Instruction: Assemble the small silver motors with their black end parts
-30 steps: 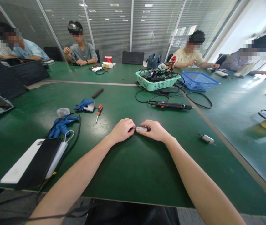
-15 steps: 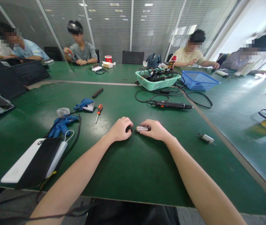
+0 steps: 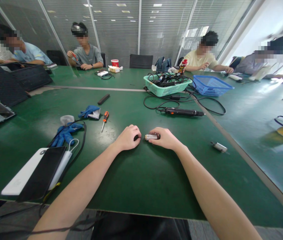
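Note:
My left hand (image 3: 129, 138) rests on the green table (image 3: 153, 186), its fingers curled round a small dark part (image 3: 136, 137) that is mostly hidden. Just across a narrow gap, my right hand (image 3: 165, 138) grips a small silver cylinder (image 3: 151, 137) that looks like a small motor. The cylinder lies level, its brass-coloured end pointing toward my left hand. A similar silver cylinder (image 3: 219, 147) lies on the table to the right. Left of my hands is an orange-and-black screwdriver (image 3: 105, 120).
Blue gloves (image 3: 65, 133), a white power bank (image 3: 60, 170) and a dark bar (image 3: 104, 99) lie left. Farther off are a black electric screwdriver (image 3: 183, 112), a green basket (image 3: 165, 90) of cables and a blue basket (image 3: 212, 87). Several people sit around the table.
The fingertips of my left hand have closed slightly around the dark part. My right hand and the silver cylinder stay practically in place.

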### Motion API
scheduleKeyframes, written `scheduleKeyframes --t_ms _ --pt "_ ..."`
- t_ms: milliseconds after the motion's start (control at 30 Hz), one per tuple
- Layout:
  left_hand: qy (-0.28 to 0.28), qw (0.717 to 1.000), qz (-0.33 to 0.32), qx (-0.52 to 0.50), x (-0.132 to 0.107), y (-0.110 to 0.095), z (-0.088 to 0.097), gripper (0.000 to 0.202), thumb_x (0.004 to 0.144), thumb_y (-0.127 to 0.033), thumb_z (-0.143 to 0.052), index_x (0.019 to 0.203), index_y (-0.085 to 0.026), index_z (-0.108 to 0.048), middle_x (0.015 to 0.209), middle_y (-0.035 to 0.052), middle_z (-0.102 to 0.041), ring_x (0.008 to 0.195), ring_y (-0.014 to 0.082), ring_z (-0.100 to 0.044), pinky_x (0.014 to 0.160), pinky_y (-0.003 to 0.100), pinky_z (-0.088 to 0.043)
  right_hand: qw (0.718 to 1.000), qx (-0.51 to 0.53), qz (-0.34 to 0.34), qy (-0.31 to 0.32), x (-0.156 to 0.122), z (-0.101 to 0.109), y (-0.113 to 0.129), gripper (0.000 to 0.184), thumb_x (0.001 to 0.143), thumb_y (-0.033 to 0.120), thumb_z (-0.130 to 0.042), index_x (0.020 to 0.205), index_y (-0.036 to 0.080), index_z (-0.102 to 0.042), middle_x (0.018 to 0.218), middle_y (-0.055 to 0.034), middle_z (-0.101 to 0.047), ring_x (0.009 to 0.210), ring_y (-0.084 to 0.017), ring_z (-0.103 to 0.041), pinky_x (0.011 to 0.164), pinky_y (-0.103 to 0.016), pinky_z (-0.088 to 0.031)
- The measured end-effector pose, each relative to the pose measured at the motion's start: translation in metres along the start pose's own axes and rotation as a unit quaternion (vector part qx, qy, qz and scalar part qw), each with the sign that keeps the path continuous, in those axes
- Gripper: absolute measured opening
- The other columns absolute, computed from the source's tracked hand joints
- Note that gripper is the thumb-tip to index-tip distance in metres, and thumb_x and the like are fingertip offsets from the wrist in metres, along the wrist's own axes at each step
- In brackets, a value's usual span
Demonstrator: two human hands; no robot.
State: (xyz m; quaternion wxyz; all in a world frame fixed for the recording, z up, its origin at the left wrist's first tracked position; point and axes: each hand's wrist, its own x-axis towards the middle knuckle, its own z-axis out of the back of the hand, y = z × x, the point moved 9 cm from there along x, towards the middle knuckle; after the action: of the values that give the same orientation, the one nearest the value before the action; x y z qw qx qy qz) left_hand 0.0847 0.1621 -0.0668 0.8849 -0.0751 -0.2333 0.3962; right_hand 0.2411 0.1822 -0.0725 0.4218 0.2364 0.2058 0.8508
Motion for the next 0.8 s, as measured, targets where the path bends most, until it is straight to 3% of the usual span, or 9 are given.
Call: scheduleKeyframes --t_ms 800 --pt "-0.019 0.999 -0.035 -0.025 -0.001 -0.0047 0.0008 0.007 0.092 -0.023 -0.058 0.094 -0.02 -0.064 0.1 0.0062 -0.063 0.098 0.0217 -0.057 0.09 0.039 -0.05 1.0 0.003 0.02 -0.002 0.0003 -0.0043 0.0057 0.028 0.082 0.037 -0.075 0.107 0.025 -0.075 0.099 -0.0036 -0.073 0.08 -0.018 -0.065 0.077 -0.03 -0.049"
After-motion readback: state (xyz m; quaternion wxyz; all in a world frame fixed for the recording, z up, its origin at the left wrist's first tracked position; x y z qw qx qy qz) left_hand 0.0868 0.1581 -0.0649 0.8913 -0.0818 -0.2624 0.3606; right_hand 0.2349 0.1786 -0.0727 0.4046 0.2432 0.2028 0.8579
